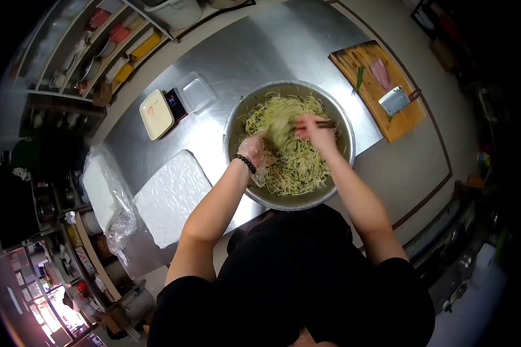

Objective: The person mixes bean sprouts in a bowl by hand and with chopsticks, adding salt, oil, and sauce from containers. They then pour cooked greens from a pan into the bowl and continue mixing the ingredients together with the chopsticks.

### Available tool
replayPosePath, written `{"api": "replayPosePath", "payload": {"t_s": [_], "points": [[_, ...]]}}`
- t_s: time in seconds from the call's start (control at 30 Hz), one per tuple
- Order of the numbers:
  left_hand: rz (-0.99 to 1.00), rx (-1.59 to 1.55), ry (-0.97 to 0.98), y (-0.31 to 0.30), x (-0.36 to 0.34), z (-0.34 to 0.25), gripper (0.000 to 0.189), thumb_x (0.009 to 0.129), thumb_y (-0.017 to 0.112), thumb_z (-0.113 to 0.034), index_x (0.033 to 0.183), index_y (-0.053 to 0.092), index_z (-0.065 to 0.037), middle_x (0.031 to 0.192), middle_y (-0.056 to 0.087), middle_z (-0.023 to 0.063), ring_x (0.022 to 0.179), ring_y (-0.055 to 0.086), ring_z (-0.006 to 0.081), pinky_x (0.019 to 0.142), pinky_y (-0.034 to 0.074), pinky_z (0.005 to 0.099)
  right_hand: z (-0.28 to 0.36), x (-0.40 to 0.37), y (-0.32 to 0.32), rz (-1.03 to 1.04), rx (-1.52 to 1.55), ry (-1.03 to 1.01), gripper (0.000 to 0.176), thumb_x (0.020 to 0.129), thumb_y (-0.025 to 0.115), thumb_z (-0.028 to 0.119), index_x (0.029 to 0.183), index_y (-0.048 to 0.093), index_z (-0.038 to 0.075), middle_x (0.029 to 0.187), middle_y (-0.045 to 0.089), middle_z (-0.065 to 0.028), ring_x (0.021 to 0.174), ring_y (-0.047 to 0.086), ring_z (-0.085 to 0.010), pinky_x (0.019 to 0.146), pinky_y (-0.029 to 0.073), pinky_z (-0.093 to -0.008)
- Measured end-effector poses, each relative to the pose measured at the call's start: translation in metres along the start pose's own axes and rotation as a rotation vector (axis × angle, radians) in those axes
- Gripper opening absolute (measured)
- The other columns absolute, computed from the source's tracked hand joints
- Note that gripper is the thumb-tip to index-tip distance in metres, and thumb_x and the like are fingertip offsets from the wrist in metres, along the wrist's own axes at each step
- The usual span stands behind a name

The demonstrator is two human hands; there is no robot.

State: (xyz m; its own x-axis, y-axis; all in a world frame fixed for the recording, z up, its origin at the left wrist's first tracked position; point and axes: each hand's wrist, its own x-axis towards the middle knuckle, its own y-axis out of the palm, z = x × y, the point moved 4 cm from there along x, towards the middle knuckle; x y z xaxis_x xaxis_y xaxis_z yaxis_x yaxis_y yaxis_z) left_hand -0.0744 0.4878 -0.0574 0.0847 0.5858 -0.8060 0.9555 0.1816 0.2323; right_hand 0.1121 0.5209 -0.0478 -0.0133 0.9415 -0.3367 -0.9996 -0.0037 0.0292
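Note:
A large metal bowl [230,124] in front of me holds a heap of thin pale-yellow noodle-like shreds [298,173] with green bits. My right hand [314,128] is closed round dark brown chopsticks [328,124], whose ends stick out to the right of the fist. Beside it a clump of the shreds is smeared by motion, lifted over the heap. Inside the bowl's left side is my left hand [252,151], in a clear plastic glove with a dark bead bracelet at the wrist. Its fingers are blurred against the shreds.
A wooden cutting board [408,128] at the right carries a cleaver [395,100], a piece of pink meat [380,74] and a green strip [360,78]. On the steel table [237,52] to the left lie a cream tray [156,115], a clear container [195,92] and a plastic-wrapped white slab [171,196].

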Motion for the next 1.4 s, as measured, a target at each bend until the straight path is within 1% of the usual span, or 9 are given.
{"api": "replayPosePath", "payload": {"t_s": [0.23, 0.37, 0.63, 0.93, 0.97, 1.03, 1.13, 1.27, 1.4], "points": [[-0.047, -0.057, -0.097, -0.048, 0.011, 0.028, 0.050, 0.093, 0.040, -0.033, 0.133, 0.030, -0.005, 0.137, 0.031, 0.0179, 0.122, 0.037, 0.0355, 0.096, 0.036, 0.0534, 0.033, 0.017, -0.083, -0.153, -0.288, -0.178, 0.035, 0.088, 0.053, 0.031, 0.092, 0.064, -0.002, 0.078, 0.065, -0.0087, 0.065, 0.063, -0.0130, 0.058, 0.050, -0.0238], [-0.119, -0.082, -0.322, -0.040, 0.033, 0.046, 0.060, 0.086, 0.053, -0.035, 0.134, 0.030, -0.007, 0.136, 0.033, 0.0191, 0.119, 0.040, 0.0359, 0.099, 0.033, 0.0501, -0.023, 0.025, -0.048, -0.006, -0.054, 0.149, 0.037, 0.088, 0.052, 0.032, 0.085, 0.062, -0.003, 0.077, 0.064, -0.0119, 0.063, 0.064, -0.0179, 0.055, 0.052, -0.0255], [0.260, 0.223, 0.179, 0.024, -0.050, -0.035, 0.058, 0.076, 0.067, -0.013, 0.125, 0.036, -0.004, 0.109, 0.057, 0.0142, 0.095, 0.057, 0.0242, 0.077, 0.051, 0.0379, -0.019, 0.021, -0.056, -0.020, 0.332, 0.090, 0.037, 0.089, 0.051, 0.032, 0.092, 0.058, -0.004, 0.079, 0.061, -0.0142, 0.066, 0.064, -0.0212, 0.058, 0.054, -0.0269], [-0.301, -0.092, -0.163, -0.018, 0.061, -0.022, 0.061, 0.086, 0.054, -0.036, 0.135, 0.030, -0.008, 0.140, 0.033, 0.0103, 0.126, 0.033, 0.0276, 0.099, 0.032, 0.0459, -0.027, 0.058, -0.046, -0.059, 0.085, 0.076, 0.035, 0.091, 0.049, 0.032, 0.094, 0.062, 0.000, 0.083, 0.063, -0.0102, 0.068, 0.063, -0.0165, 0.060, 0.052, -0.0257], [0.037, 0.674, 0.216, -0.039, 0.142, -0.015, 0.064, 0.084, 0.057, -0.037, 0.135, 0.031, -0.007, 0.137, 0.035, 0.0126, 0.124, 0.036, 0.0276, 0.098, 0.033, 0.0474, -0.030, 0.058, -0.031, -0.034, 0.153, 0.127, 0.034, 0.091, 0.048, 0.031, 0.093, 0.061, 0.000, 0.084, 0.063, -0.0107, 0.069, 0.063, -0.0175, 0.061, 0.053, -0.0263], [-0.028, 0.314, -0.002, -0.001, 0.095, -0.040, 0.060, 0.082, 0.061, -0.034, 0.130, 0.038, -0.005, 0.128, 0.046, 0.0143, 0.110, 0.050, 0.0273, 0.090, 0.042, 0.0463, -0.027, 0.060, -0.026, -0.006, 0.243, 0.206, 0.035, 0.091, 0.048, 0.032, 0.095, 0.059, -0.001, 0.085, 0.063, -0.0117, 0.070, 0.063, -0.0187, 0.063, 0.053, -0.0273], [0.005, 0.757, 0.503, 0.029, 0.020, -0.070, 0.051, 0.069, 0.072, -0.035, 0.107, 0.059, -0.004, 0.092, 0.065, 0.0142, 0.081, 0.064, 0.0212, 0.070, 0.051, 0.0339, -0.009, 0.048, -0.068, 0.035, 0.322, 0.106, 0.041, 0.089, 0.051, 0.037, 0.099, 0.057, -0.002, 0.086, 0.062, -0.0133, 0.072, 0.064, -0.0199, 0.062, 0.053, -0.0268], [0.057, 1.277, 0.602, 0.045, -0.021, -0.039, 0.059, 0.075, 0.061, -0.042, 0.125, 0.049, -0.014, 0.110, 0.059, 0.0164, 0.096, 0.058, 0.0261, 0.086, 0.044, 0.0327, 0.036, 0.022, -0.121, -0.071, -0.055, 0.007, 0.043, 0.088, 0.051, 0.039, 0.094, 0.060, -0.002, 0.079, 0.062, -0.0115, 0.063, 0.064, -0.0174, 0.056, 0.051, -0.0237], [-0.003, 0.590, 0.258, -0.021, 0.027, 0.022, 0.064, 0.078, 0.057, -0.045, 0.132, 0.040, -0.015, 0.124, 0.050, 0.0150, 0.105, 0.053, 0.0265, 0.088, 0.043, 0.0371, 0.025, 0.013, -0.111, 0.029, -0.099, 0.062, 0.042, 0.087, 0.052, 0.039, 0.091, 0.061, -0.002, 0.077, 0.062, -0.0107, 0.059, 0.063, -0.0170, 0.053, 0.052, -0.0247]]}}
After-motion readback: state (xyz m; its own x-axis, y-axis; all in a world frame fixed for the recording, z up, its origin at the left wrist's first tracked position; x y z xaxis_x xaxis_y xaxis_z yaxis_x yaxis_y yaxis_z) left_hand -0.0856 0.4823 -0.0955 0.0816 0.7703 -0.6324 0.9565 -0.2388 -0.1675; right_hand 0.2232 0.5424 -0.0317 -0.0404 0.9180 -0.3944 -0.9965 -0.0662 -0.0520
